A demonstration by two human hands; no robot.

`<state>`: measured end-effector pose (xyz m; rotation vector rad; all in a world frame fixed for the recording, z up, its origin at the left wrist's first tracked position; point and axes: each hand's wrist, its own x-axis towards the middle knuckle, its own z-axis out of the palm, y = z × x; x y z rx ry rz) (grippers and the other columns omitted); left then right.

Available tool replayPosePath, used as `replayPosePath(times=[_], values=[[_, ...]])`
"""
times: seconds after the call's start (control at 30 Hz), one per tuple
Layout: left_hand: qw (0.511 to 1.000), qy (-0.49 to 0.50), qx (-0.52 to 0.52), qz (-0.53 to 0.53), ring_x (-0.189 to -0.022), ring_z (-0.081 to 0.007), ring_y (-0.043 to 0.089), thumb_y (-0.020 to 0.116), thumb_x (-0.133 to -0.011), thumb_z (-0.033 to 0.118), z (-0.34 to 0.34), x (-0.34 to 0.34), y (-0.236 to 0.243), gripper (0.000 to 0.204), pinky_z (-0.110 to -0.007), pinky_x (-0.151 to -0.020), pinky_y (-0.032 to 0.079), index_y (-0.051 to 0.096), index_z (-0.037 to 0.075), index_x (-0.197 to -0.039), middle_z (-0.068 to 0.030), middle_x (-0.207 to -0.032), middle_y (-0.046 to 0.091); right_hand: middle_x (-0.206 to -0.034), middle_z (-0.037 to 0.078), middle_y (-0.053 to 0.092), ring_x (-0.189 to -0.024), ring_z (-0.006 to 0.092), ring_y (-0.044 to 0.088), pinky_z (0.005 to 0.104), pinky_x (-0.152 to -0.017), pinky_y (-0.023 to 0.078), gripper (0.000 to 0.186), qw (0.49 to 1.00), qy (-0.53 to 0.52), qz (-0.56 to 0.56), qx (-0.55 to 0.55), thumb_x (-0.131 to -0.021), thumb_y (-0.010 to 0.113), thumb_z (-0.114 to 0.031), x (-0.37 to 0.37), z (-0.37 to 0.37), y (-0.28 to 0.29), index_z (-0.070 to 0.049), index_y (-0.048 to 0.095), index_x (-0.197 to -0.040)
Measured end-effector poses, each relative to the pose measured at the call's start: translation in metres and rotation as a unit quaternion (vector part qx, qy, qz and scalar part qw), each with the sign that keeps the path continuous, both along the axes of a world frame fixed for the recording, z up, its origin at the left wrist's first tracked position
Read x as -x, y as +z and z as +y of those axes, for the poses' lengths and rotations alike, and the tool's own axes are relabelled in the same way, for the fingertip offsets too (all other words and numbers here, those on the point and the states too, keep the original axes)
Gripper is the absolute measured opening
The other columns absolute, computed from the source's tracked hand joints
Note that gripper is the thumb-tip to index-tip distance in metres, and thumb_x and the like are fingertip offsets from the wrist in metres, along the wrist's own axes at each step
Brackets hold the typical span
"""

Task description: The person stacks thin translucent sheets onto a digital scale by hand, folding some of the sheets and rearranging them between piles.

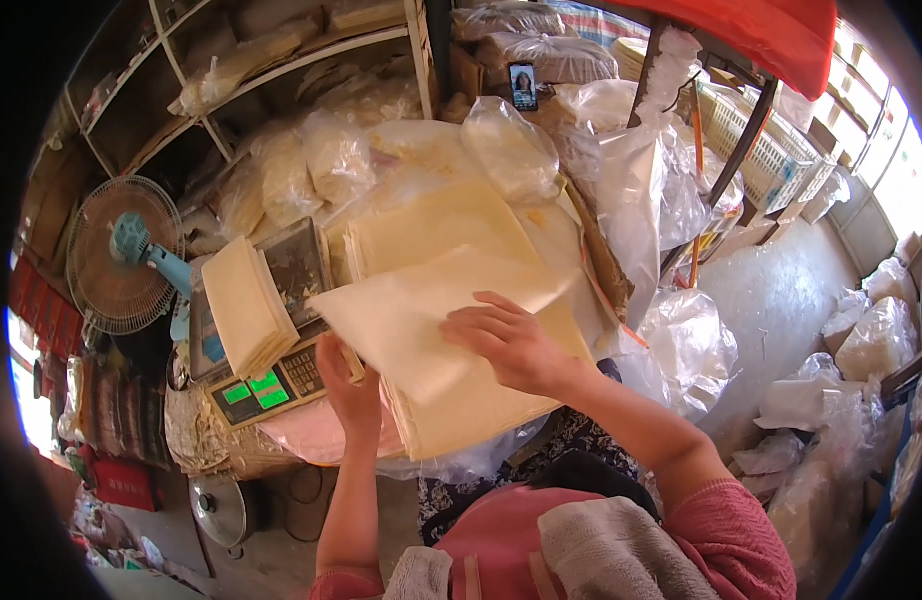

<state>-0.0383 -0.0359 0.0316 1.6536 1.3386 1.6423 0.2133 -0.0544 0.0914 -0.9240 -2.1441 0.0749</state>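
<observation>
On the crowded table (421,143), pale sheets (406,330) beside a scale (306,369), shelves (419,60) behind.

Right grip (506,345) — on pale sheet (401,325)

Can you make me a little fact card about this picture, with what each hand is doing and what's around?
left hand: beside the scale, fingers up; can't tell if it touches
right hand: fingers spread over the pale sheet
under that sheet: a pile of yellowish sheets
on the scale: a folded stack
far left: a round fan
at the back: a phone, screen lit
</observation>
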Motion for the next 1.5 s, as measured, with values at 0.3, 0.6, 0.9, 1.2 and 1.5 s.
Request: replayPosePath(times=[0.3, 0.6, 0.9, 1.2, 1.5], values=[[0.921, -0.29, 0.043, 0.256, -0.115, -0.0249, 0.06, 0.069, -0.083, 0.007, -0.018, 0.037, -0.055, 0.029, -0.035, -0.102, 0.042, 0.068, 0.0, -0.111, -0.0132, -0.115, 0.068, -0.113, 0.011, 0.067, -0.109, 0.0204, 0.063, 0.0288, -0.089, 0.05, 0.029, 0.929, 0.056, 0.142, 0.337, -0.08, 0.064, 0.008, -0.086, -0.04, -0.12, -0.001, 0.064, -0.107], [0.95, -0.004, 0.136, 0.282, -0.107, -0.0265, 0.055, 0.073, -0.083, 0.014, 0.006, -0.017, -0.054, 0.069, -0.04, -0.09, 0.045, 0.041, 0.008, -0.144, -0.0164, -0.122, 0.055, -0.075, 0.012, 0.062, -0.068, 0.0265, 0.059, 0.0397, -0.063, 0.042, 0.027, 0.851, -0.274, 0.081, 0.441, -0.086, 0.069, -0.025, -0.07, 0.001, -0.103, -0.001, 0.063, -0.098], [0.826, -0.139, 0.073, 0.542, -0.144, -0.0392, 0.022, 0.066, -0.08, 0.059, 0.003, -0.03, -0.059, 0.079, -0.059, -0.113, 0.019, 0.045, 0.017, -0.144, -0.0187, -0.155, 0.026, -0.149, 0.019, 0.037, -0.138, 0.0368, 0.034, 0.046, -0.11, 0.034, 0.082, 0.941, -0.243, -0.206, 0.118, -0.078, 0.074, -0.031, -0.048, -0.002, -0.08, -0.011, 0.036, -0.147], [0.874, -0.273, 0.115, 0.385, -0.1, -0.0323, 0.065, 0.076, -0.075, 0.021, 0.043, 0.03, -0.049, 0.052, -0.042, -0.102, 0.043, 0.059, 0.01, -0.122, -0.0163, -0.106, 0.068, -0.143, 0.017, 0.045, -0.136, 0.0288, 0.04, 0.0404, -0.11, 0.035, 0.065, 0.959, -0.02, -0.205, 0.197, -0.083, 0.072, -0.036, -0.102, 0.007, -0.087, -0.01, 0.049, -0.139], [0.925, 0.048, -0.009, 0.377, -0.113, -0.0339, 0.057, 0.074, -0.082, 0.029, 0.064, -0.033, -0.06, 0.054, -0.045, -0.101, 0.042, 0.057, 0.002, -0.125, -0.018, -0.125, 0.059, -0.077, 0.013, 0.066, -0.07, 0.027, 0.063, 0.0382, -0.064, 0.048, 0.043, 0.859, -0.342, 0.009, 0.382, -0.088, 0.066, -0.044, -0.076, 0.04, -0.101, -0.002, 0.058, -0.082]])
